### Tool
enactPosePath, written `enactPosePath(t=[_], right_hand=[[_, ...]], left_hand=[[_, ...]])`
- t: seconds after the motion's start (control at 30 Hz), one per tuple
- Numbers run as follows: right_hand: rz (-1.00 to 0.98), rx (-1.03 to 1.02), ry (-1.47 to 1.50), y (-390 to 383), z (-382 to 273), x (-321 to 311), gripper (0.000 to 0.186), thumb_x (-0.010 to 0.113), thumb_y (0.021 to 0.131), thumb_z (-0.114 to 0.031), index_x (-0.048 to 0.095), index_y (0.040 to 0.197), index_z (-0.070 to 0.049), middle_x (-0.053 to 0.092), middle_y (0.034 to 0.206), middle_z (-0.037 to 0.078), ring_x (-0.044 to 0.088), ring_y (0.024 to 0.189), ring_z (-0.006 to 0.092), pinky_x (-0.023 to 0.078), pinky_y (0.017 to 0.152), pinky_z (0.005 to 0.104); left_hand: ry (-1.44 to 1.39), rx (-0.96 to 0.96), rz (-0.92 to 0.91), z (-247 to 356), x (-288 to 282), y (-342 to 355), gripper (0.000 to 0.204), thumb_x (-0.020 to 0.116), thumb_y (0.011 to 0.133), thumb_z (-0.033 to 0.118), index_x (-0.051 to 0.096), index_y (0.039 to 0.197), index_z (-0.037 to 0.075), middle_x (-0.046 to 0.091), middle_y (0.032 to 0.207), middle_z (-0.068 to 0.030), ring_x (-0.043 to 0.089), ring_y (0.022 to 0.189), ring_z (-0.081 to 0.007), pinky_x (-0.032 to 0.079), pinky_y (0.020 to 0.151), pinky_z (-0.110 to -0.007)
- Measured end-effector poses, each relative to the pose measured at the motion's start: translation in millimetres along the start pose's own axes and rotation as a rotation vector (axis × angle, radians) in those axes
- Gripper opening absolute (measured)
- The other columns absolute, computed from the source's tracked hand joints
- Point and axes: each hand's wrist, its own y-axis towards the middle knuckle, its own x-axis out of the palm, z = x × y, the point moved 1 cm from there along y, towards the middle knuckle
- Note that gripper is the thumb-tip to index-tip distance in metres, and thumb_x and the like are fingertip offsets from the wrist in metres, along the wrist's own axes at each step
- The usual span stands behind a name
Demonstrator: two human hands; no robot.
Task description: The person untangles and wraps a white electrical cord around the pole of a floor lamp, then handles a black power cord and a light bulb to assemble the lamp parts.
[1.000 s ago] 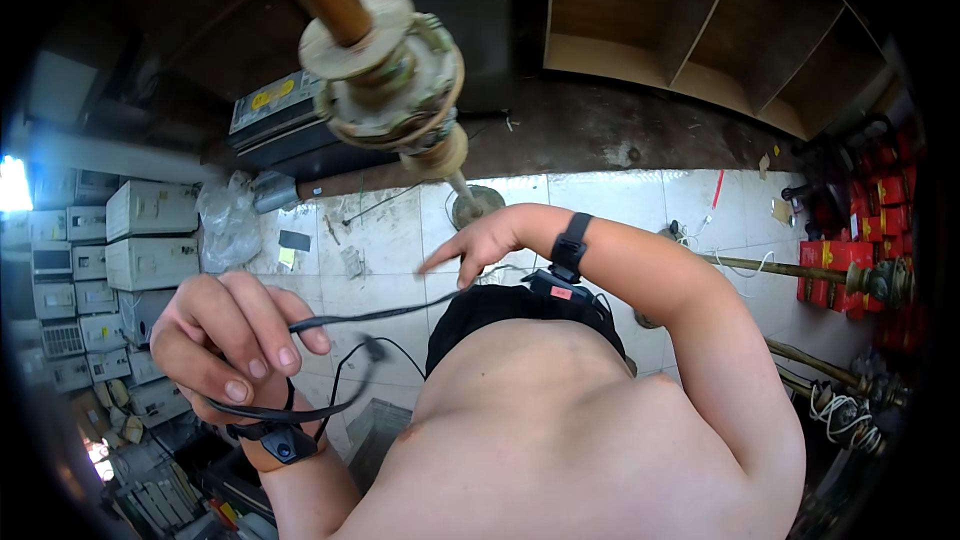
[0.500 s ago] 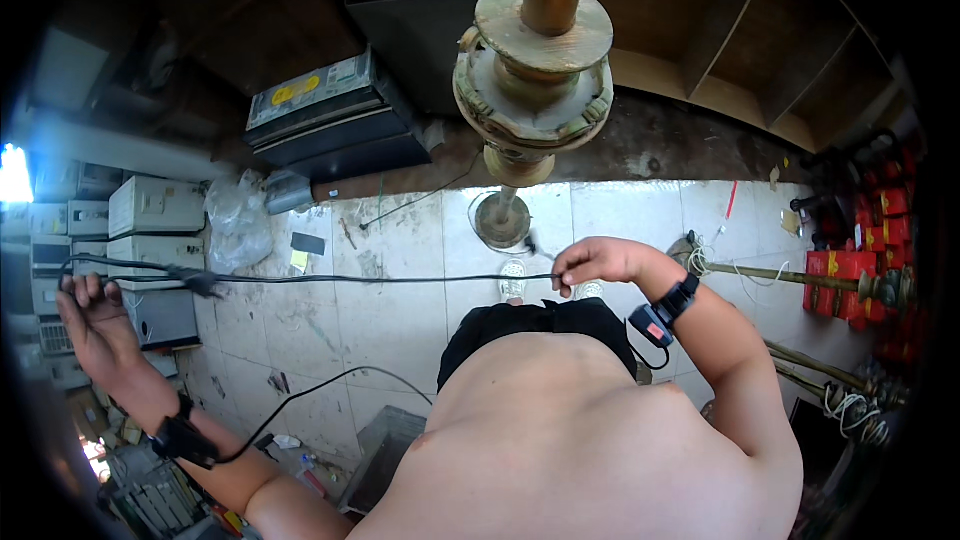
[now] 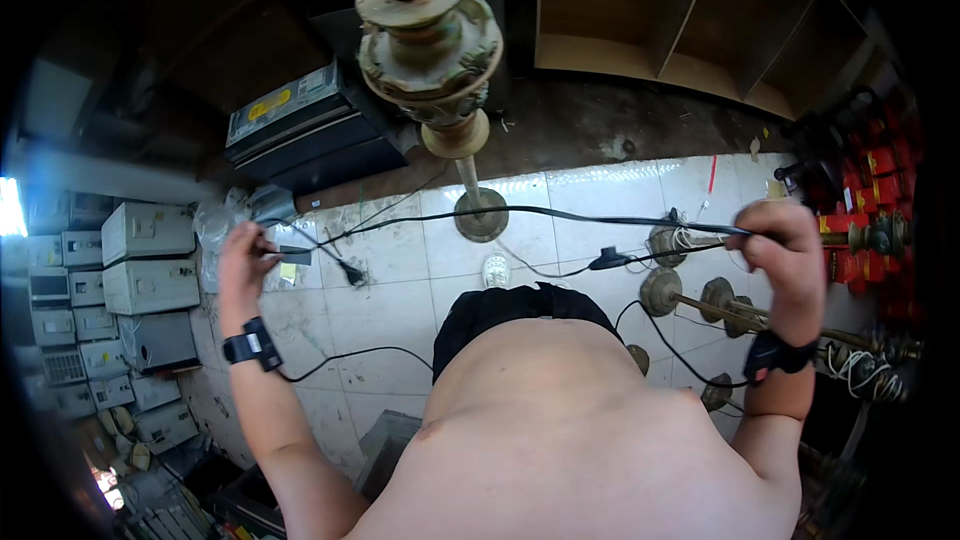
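Note:
A black power cord (image 3: 520,208) stretches in a shallow arc across the view between my two raised hands. My left hand (image 3: 246,265) pinches one end of it, and a black plug (image 3: 352,273) dangles on a short length just right of those fingers. At the other end my right hand (image 3: 785,250) is closed round the cord. From there a second strand runs back left with a black connector (image 3: 608,258) on it, then a thinner light lead continues toward the ornate lamp stand (image 3: 430,55). That stand rises beyond the cord on a round base (image 3: 480,215).
Stacked pale computer cases (image 3: 150,275) line the left side. A dark boxy appliance (image 3: 305,135) sits behind. Wooden shelving (image 3: 640,5) stands at the far right. Red boxes (image 3: 865,200) and lamp stands lying down (image 3: 700,298) are at the right. A grey bin (image 3: 388,440) is beside me.
My right hand has moved right and nearer the rim with the cord. My left hand has come inward to the right. The connector now hangs near my right hand, and the view has shifted.

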Motion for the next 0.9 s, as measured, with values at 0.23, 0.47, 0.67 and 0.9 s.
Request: enactPosePath(t=[0.23, 0.47, 0.67, 0.9], right_hand=[[-0.157, -0.352, -0.404, -14.3, -80.7, -40.0, 0.022, 0.070, 0.076, -0.019, 0.069, 0.078, 0.003, 0.056, 0.057, 0.009, 0.050, 0.046, 0.0198, 0.036, 0.046, 0.0316], [-0.358, -0.482, -0.331, -6.3, -96.4, -26.2, 0.017, 0.073, 0.076, -0.012, 0.071, 0.083, 0.003, 0.059, 0.059, 0.009, 0.054, 0.047, 0.0214, 0.039, 0.046, 0.0322], [-0.378, -0.589, -0.273, 4.4, -102.4, -10.4, 0.018, 0.071, 0.076, -0.016, 0.072, 0.078, 0.002, 0.057, 0.058, 0.007, 0.050, 0.046, 0.0186, 0.035, 0.045, 0.0314], [-0.456, -0.676, -0.345, 31.3, -129.0, 22.5, 0.019, 0.072, 0.071, -0.016, 0.072, 0.079, 0.002, 0.054, 0.056, 0.007, 0.048, 0.044, 0.0190, 0.035, 0.043, 0.0323]], left_hand=[[0.126, -0.166, -0.288, -83.1, 124.7, -37.3, 0.013, 0.059, 0.095, 0.019, 0.060, 0.093, 0.006, 0.059, 0.081, -0.0044, 0.063, 0.075, -0.0163, 0.056, 0.070, -0.035], [0.639, 0.021, -0.468, -130.4, 171.6, -63.4, 0.022, 0.063, 0.092, 0.022, 0.064, 0.084, 0.001, 0.065, 0.077, -0.0082, 0.063, 0.074, -0.0217, 0.052, 0.070, -0.035], [1.084, 0.242, -0.306, -142.5, 159.6, -75.9, 0.027, 0.066, 0.088, 0.027, 0.067, 0.089, 0.000, 0.068, 0.086, -0.0205, 0.064, 0.083, -0.0376, 0.051, 0.075, -0.044], [1.421, 0.257, -0.475, -157.7, 128.0, -53.3, 0.025, 0.066, 0.087, 0.030, 0.070, 0.092, 0.006, 0.069, 0.091, -0.0171, 0.065, 0.090, -0.0377, 0.052, 0.079, -0.047]])
